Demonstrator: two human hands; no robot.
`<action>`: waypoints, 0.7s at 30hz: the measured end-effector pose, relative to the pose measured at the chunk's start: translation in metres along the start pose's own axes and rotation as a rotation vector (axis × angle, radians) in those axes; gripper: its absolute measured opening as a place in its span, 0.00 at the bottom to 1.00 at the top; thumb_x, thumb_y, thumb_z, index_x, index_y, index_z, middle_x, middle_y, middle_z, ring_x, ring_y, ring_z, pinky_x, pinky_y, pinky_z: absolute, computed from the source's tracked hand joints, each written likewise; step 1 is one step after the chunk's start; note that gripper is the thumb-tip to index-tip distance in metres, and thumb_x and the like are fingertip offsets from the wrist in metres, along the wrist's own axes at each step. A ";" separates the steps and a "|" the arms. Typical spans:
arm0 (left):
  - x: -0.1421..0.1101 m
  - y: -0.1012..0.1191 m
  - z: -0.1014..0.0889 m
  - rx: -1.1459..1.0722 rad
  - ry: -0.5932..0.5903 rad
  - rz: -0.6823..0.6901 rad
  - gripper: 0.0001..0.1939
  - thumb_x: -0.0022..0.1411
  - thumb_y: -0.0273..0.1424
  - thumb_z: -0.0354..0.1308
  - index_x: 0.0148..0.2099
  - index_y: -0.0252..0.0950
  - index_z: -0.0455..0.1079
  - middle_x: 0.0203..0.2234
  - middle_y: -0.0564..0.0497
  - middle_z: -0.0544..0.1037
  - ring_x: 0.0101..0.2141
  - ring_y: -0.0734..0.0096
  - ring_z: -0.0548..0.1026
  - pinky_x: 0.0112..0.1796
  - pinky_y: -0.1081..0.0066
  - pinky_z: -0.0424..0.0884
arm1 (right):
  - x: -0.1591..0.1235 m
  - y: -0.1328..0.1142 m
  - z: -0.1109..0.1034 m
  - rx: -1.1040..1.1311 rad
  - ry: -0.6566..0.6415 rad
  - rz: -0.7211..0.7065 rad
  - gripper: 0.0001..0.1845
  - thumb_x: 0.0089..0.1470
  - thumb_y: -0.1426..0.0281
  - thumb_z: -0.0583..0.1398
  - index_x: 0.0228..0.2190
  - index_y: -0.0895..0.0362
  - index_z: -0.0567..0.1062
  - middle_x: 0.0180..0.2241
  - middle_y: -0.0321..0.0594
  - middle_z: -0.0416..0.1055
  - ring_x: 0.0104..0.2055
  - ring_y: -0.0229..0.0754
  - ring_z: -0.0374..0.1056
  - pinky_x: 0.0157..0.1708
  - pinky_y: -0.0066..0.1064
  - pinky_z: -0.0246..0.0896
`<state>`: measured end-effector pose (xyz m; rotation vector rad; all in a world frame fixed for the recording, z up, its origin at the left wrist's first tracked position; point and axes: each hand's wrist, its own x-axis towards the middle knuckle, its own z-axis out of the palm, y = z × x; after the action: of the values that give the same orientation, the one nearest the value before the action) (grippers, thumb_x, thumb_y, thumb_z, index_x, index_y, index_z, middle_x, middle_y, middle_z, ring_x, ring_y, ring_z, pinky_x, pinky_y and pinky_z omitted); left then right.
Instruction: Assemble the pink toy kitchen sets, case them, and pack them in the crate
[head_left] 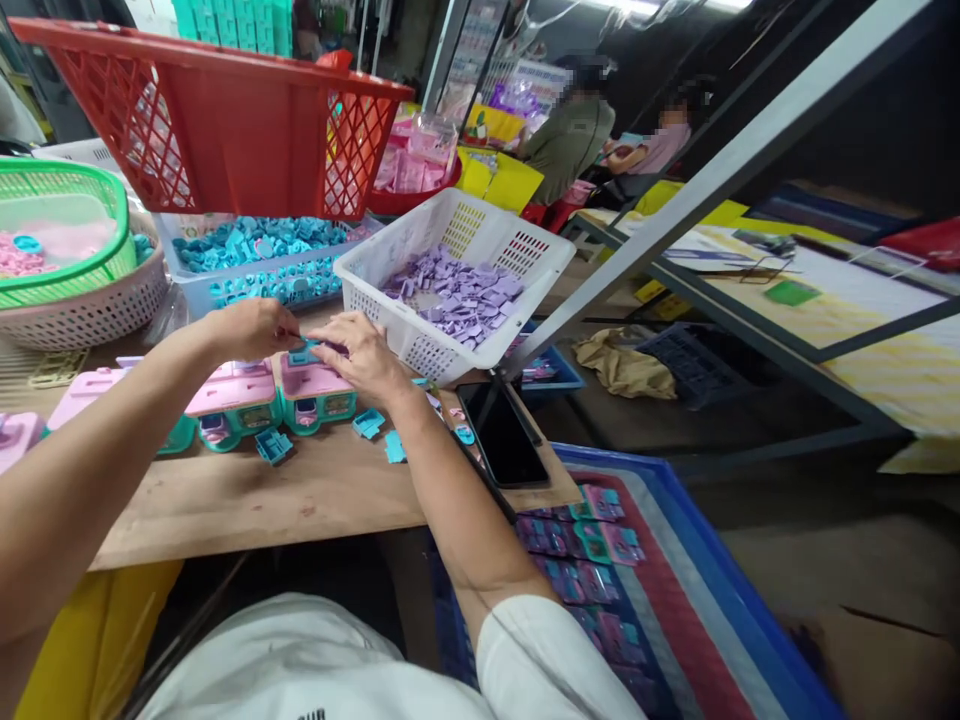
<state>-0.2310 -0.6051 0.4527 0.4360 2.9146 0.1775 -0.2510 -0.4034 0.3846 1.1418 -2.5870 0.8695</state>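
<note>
My left hand (pixel 251 328) and my right hand (pixel 358 355) meet over a pink-and-teal toy house (pixel 315 392) on the wooden table (pixel 300 495). Together their fingertips pinch a small teal plastic part (pixel 305 351) at the top of that house. A second pink-and-teal toy house (pixel 234 400) stands just to its left, and another (pixel 82 392) lies further left. Loose teal parts (pixel 274 444) are scattered on the table in front of the houses.
A white basket of purple parts (pixel 457 285) stands to the right, a tray of blue parts (pixel 259 255) behind, a tilted red basket (pixel 217 125) above it, and green and pink baskets (pixel 67 250) left. A black phone (pixel 502 432) lies at the table's right edge. Two people sit far back.
</note>
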 end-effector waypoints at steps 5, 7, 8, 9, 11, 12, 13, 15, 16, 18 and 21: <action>0.002 0.005 0.009 0.121 0.057 -0.063 0.18 0.65 0.41 0.51 0.47 0.41 0.79 0.38 0.50 0.80 0.38 0.65 0.76 0.37 0.73 0.64 | -0.002 -0.008 -0.003 -0.119 0.003 0.065 0.16 0.65 0.62 0.60 0.52 0.48 0.79 0.56 0.42 0.73 0.65 0.53 0.55 0.62 0.51 0.48; -0.003 0.009 0.011 0.156 0.101 -0.089 0.18 0.66 0.40 0.52 0.49 0.41 0.78 0.43 0.48 0.79 0.44 0.59 0.76 0.43 0.69 0.66 | -0.010 -0.018 -0.006 -0.187 0.062 0.065 0.16 0.65 0.62 0.59 0.52 0.49 0.79 0.59 0.43 0.69 0.65 0.55 0.54 0.61 0.52 0.50; -0.008 0.012 0.011 0.158 0.153 -0.080 0.18 0.66 0.40 0.53 0.51 0.41 0.77 0.45 0.47 0.78 0.47 0.56 0.75 0.46 0.66 0.66 | -0.016 -0.025 -0.007 -0.209 0.109 0.057 0.16 0.66 0.62 0.58 0.51 0.50 0.79 0.59 0.44 0.68 0.64 0.56 0.55 0.61 0.52 0.51; -0.015 0.013 0.012 0.145 0.227 -0.059 0.18 0.66 0.40 0.54 0.53 0.41 0.76 0.47 0.46 0.77 0.50 0.53 0.74 0.49 0.63 0.66 | -0.025 -0.032 -0.007 -0.215 0.151 0.040 0.16 0.67 0.62 0.57 0.51 0.51 0.78 0.58 0.45 0.68 0.63 0.55 0.57 0.60 0.50 0.53; -0.037 0.015 0.014 0.075 0.411 -0.009 0.19 0.66 0.39 0.55 0.56 0.39 0.74 0.49 0.44 0.75 0.52 0.53 0.72 0.52 0.60 0.66 | -0.046 -0.048 -0.003 -0.188 0.157 -0.029 0.17 0.68 0.61 0.55 0.49 0.54 0.79 0.51 0.47 0.72 0.57 0.52 0.62 0.57 0.46 0.57; -0.050 0.015 0.018 0.029 0.499 0.013 0.20 0.66 0.38 0.55 0.56 0.38 0.73 0.49 0.43 0.75 0.51 0.55 0.72 0.52 0.60 0.67 | -0.057 -0.056 0.003 -0.169 0.112 -0.073 0.17 0.68 0.61 0.55 0.47 0.55 0.79 0.48 0.47 0.73 0.54 0.50 0.64 0.55 0.44 0.59; -0.065 0.015 0.023 -0.018 0.571 0.035 0.19 0.67 0.38 0.54 0.56 0.36 0.72 0.49 0.43 0.74 0.49 0.57 0.73 0.51 0.60 0.68 | -0.068 -0.062 0.010 -0.161 0.043 -0.115 0.16 0.68 0.61 0.56 0.46 0.56 0.79 0.46 0.47 0.73 0.52 0.50 0.65 0.53 0.42 0.60; -0.094 0.016 0.041 -0.092 0.636 0.090 0.17 0.68 0.37 0.53 0.53 0.34 0.72 0.46 0.43 0.75 0.44 0.61 0.74 0.48 0.62 0.71 | -0.084 -0.074 0.028 -0.190 -0.110 -0.170 0.14 0.65 0.62 0.60 0.46 0.56 0.79 0.49 0.48 0.73 0.52 0.51 0.64 0.50 0.41 0.62; -0.107 0.016 0.053 -0.114 0.629 0.122 0.16 0.68 0.37 0.53 0.52 0.33 0.72 0.44 0.43 0.75 0.42 0.61 0.75 0.45 0.62 0.72 | -0.088 -0.078 0.038 -0.220 -0.168 -0.173 0.13 0.64 0.64 0.61 0.46 0.56 0.78 0.51 0.49 0.72 0.54 0.52 0.63 0.48 0.41 0.62; -0.128 0.017 0.083 -0.128 0.544 0.173 0.15 0.66 0.35 0.55 0.51 0.33 0.72 0.43 0.43 0.75 0.42 0.59 0.75 0.43 0.62 0.74 | -0.089 -0.084 0.055 -0.272 -0.238 -0.155 0.11 0.65 0.70 0.58 0.45 0.57 0.78 0.52 0.51 0.72 0.54 0.52 0.63 0.47 0.42 0.62; -0.145 0.021 0.122 -0.108 0.440 0.162 0.20 0.63 0.31 0.58 0.57 0.33 0.69 0.45 0.41 0.76 0.46 0.55 0.75 0.44 0.60 0.75 | -0.081 -0.089 0.067 -0.201 -0.268 -0.148 0.10 0.66 0.73 0.55 0.41 0.59 0.78 0.46 0.51 0.75 0.50 0.50 0.66 0.48 0.40 0.62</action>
<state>-0.0641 -0.6179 0.3613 0.6927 3.2692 0.5123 -0.1262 -0.4399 0.3377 1.4513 -2.6743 0.4393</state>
